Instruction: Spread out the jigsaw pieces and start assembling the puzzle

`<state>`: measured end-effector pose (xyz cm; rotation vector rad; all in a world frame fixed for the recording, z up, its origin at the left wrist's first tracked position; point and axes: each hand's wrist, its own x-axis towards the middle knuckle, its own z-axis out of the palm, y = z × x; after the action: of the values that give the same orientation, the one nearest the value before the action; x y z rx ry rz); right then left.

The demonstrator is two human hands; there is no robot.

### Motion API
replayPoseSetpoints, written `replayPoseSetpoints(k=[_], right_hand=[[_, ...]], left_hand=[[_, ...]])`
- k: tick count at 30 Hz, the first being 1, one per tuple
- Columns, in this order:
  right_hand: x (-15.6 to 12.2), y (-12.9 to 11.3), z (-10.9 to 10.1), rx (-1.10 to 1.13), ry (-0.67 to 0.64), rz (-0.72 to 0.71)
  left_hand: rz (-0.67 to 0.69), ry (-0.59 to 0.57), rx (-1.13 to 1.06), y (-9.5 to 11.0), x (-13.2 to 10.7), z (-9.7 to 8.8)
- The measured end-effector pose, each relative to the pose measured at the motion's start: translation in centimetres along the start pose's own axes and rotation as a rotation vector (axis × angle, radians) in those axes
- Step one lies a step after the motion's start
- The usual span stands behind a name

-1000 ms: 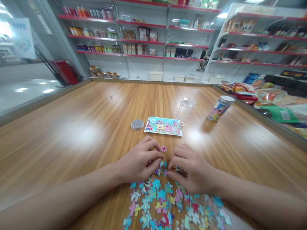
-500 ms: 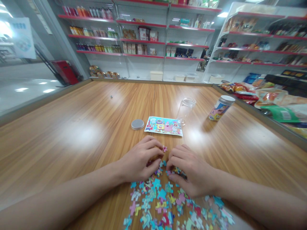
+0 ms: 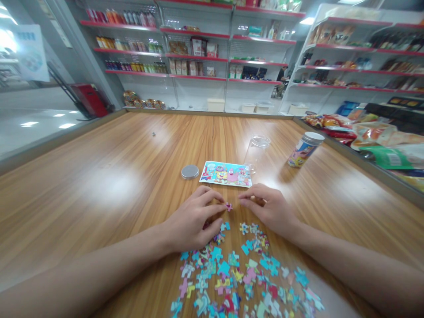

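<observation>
A small pink jigsaw piece (image 3: 229, 206) lies apart from the others on the table. My left hand (image 3: 200, 218) rests beside it with fingers and thumb apart, one fingertip touching its left edge. On the other side, my right hand (image 3: 270, 207) is closed in a pinch, thumb and index tips together; whatever is between them is too small or hidden to make out. Loose jigsaw pieces (image 3: 223, 268) in blue, pink, yellow and green are spread below both hands, some covered by my left hand. Beyond the hands lies a picture card (image 3: 225, 174) with cartoon characters.
A grey round lid (image 3: 190, 172) sits left of the card. A clear jar (image 3: 256, 154) stands behind its right end, and a printed canister (image 3: 304, 150) farther right. Packaged goods (image 3: 380, 141) line the table's right side. Stocked shelves (image 3: 198, 57) stand behind.
My right hand has risen from the pile to beside the pink piece, its fingers now pinched, uncovering several pieces. The left hand has barely moved; its fingertip now touches the pink piece.
</observation>
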<state>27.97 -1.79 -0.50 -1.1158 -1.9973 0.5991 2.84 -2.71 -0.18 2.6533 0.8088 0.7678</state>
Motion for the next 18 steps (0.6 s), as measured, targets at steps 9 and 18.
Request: replayPoseSetpoints(k=[9, 18], right_hand=[[0.48, 0.91, 0.54, 0.252, -0.025, 0.267], [0.28, 0.37, 0.57, 0.142, -0.054, 0.184]], left_hand=[[0.06, -0.097, 0.018, 0.2, 0.04, -0.36], [0.142, -0.138, -0.011, 0.49, 0.2, -0.61]])
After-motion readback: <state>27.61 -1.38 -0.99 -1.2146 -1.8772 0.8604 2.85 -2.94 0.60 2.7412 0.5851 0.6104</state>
